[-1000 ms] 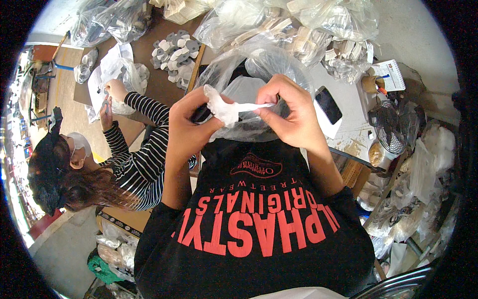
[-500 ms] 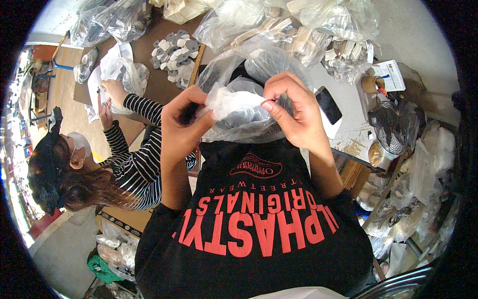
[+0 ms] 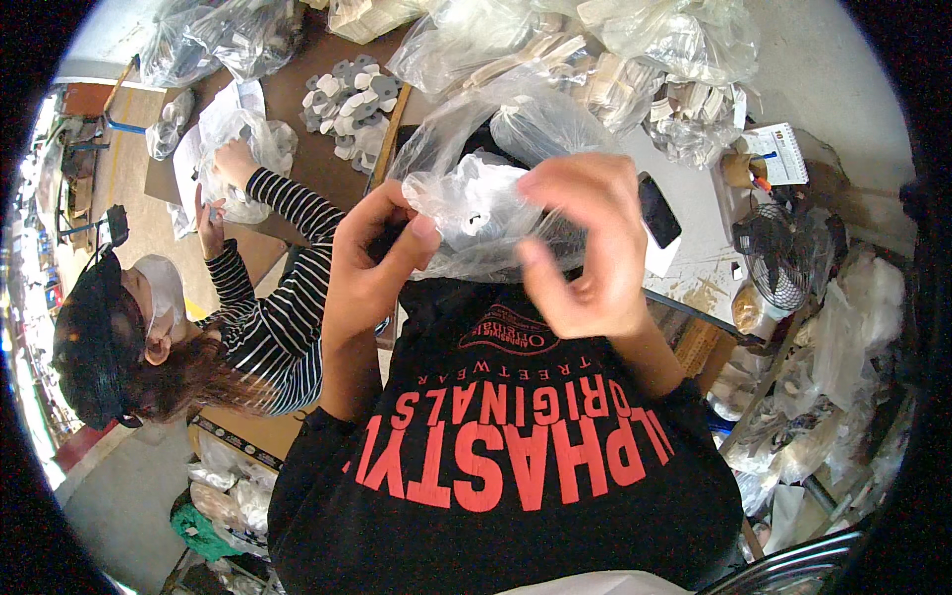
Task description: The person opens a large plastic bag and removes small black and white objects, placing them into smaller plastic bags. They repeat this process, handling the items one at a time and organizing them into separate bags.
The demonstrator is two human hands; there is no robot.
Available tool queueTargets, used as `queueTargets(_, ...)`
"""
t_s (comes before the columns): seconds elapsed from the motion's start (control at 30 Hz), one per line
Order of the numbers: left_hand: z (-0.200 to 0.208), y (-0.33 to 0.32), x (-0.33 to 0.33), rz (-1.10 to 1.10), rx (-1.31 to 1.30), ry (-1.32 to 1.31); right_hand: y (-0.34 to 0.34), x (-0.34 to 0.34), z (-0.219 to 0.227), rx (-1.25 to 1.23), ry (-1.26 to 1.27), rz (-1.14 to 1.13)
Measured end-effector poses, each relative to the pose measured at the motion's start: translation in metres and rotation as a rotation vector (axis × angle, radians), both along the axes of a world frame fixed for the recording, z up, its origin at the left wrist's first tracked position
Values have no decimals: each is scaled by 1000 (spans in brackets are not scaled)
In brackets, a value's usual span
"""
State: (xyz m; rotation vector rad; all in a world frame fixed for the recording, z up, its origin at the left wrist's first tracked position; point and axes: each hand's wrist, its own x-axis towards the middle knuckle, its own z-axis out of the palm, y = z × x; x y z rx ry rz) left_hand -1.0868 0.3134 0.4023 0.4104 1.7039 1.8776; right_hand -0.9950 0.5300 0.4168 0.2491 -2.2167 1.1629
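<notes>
Between thumb and fingers, my left hand (image 3: 372,263) pinches the edge of a thin, whitish crumpled plastic bag (image 3: 461,203). The bag's gathered top faces up, with a small dark spot on its side. My right hand (image 3: 595,248) is to the right of it, slightly blurred, its thumb and fingers spread apart. Its upper fingertip is close to the bag; whether it touches cannot be made out. Beyond both hands stands a large clear plastic bag (image 3: 550,119) with its mouth spread wide; its contents are partly hidden.
A co-worker in a striped top (image 3: 288,228) handles a clear bag (image 3: 248,149) at left. Grey and white flat pieces (image 3: 347,109) are piled on the brown table. A phone (image 3: 659,210), a desk fan (image 3: 778,263) and a calendar (image 3: 778,154) are at right. Filled bags (image 3: 674,40) line the back.
My right hand has let go of the small plastic bag and its fingers have spread. The bag, stretched between both hands before, now bunches by my left hand.
</notes>
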Motion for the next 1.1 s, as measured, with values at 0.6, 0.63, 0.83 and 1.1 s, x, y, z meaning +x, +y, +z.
queueTargets(0.6, -21, 0, 7, 218, 111, -82, -8, 0, 3, 482, -645, 114)
queueTargets(0.63, -22, -1, 7, 189, 121, -87, -8, 0, -1, 535, -635, 57)
queueTargets(0.83, -33, -5, 17, 119, 209, -131, -17, -4, -17, 664, -557, -30)
queueTargets(1.1, -29, -3, 20, 4, 694, -436, -28, -6, -23, 477, -565, 235)
